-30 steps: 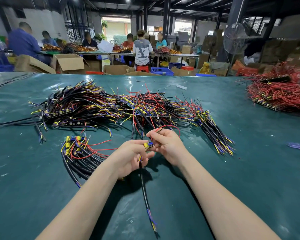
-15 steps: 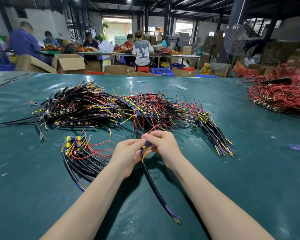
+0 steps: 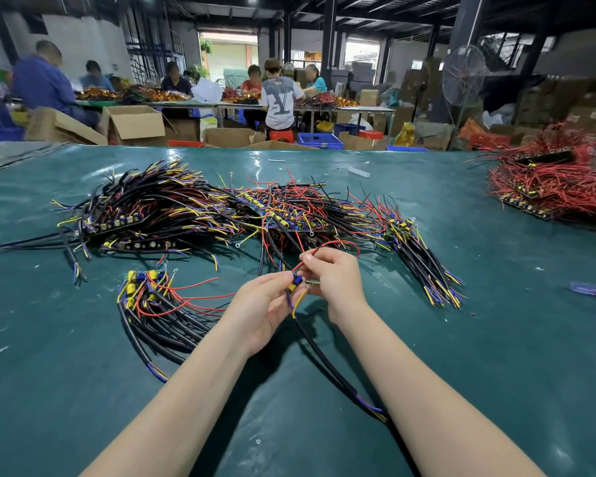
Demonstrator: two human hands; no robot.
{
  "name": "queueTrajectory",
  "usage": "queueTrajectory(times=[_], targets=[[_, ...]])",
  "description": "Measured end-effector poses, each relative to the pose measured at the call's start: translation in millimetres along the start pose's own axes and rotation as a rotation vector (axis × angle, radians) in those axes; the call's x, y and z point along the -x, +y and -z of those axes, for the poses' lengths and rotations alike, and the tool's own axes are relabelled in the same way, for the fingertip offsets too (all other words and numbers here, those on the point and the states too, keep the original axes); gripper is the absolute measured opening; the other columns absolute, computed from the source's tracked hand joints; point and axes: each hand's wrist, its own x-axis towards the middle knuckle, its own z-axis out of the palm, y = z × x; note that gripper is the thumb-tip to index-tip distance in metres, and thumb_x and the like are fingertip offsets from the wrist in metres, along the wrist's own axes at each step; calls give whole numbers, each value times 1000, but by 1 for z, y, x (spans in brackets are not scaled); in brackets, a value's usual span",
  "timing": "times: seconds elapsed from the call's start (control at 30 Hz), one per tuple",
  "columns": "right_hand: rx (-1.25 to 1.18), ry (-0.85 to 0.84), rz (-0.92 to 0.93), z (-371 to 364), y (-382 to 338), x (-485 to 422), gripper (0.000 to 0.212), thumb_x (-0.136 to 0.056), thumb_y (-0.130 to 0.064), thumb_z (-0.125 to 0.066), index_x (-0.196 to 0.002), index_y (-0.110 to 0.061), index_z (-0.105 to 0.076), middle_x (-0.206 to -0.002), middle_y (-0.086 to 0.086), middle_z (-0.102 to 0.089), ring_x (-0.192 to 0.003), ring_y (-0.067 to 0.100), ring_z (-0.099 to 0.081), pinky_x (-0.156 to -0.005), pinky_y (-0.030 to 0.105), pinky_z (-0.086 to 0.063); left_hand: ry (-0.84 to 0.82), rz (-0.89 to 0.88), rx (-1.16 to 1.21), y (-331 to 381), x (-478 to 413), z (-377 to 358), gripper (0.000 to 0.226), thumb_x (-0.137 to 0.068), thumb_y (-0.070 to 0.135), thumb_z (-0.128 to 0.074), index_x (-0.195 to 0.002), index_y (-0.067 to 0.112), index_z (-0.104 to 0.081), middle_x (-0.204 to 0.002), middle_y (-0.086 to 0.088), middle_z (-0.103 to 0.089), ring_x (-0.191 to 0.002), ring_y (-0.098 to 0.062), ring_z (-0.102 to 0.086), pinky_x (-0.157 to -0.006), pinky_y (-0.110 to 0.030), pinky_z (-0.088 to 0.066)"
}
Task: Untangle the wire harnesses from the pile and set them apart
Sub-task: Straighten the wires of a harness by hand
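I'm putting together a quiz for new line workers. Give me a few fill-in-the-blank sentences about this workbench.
1. The left hand and right hand grip one harness whose thick ____ cable runs back toward the person.
2. The small bundle already set apart lies to the ____ of the left hand.
3. The separate pile at the far right of the table is mostly ____ wire.

Missing words: black; left; red.

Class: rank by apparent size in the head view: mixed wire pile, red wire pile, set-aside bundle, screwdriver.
1. mixed wire pile
2. red wire pile and set-aside bundle: too close to rank (red one farther, cropped)
3. screwdriver, smallest
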Motion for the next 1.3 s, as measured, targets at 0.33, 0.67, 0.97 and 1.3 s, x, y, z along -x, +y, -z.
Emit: queueTrajectory(times=[0.33,0.67,0.97,1.3], targets=[[-170,-146,-58,10,-2,-2,20,-92,0,-48,-78,-10,-58,-69,4,-58,-47,2,-59,-45,14,-46,20,246,-106,13,8,3,23,-91,10,-33,-80,5,-51,-50,-4,-53,-35,-7,-35,-33,-13,-30],[-32,-253,-48,-4,5,7,23,-90,-5,-52,-71,-11,-62,-58,-4,-58,-57,7,-52,-62,20,-42,21,224,39,18,3,8,27,-97,11,-36,-74,6,-50,-48,0,-46,-33,-2,-30,-30,-9,-23],[-243,-96,-187,-20,7,14,26,-92,2,-47,-68,-5,-56,-55,-1,-53,-37,6,-47,-43,13,-42,60,205,-121,12,3,4,28,-96,10,-38,-71,6,-51,-45,1,-45,-30,-1,-29,-29,-10,-22],[-296,67,-156,-4,-2,2,27,-89,7,-49,-68,-8,-57,-69,4,-54,-59,13,-50,-47,17,-47,-70,33,-453,5,7,-1,32,-97,14,-38,-67,10,-46,-44,4,-48,-34,-2,-23,-33,-11,-18]])
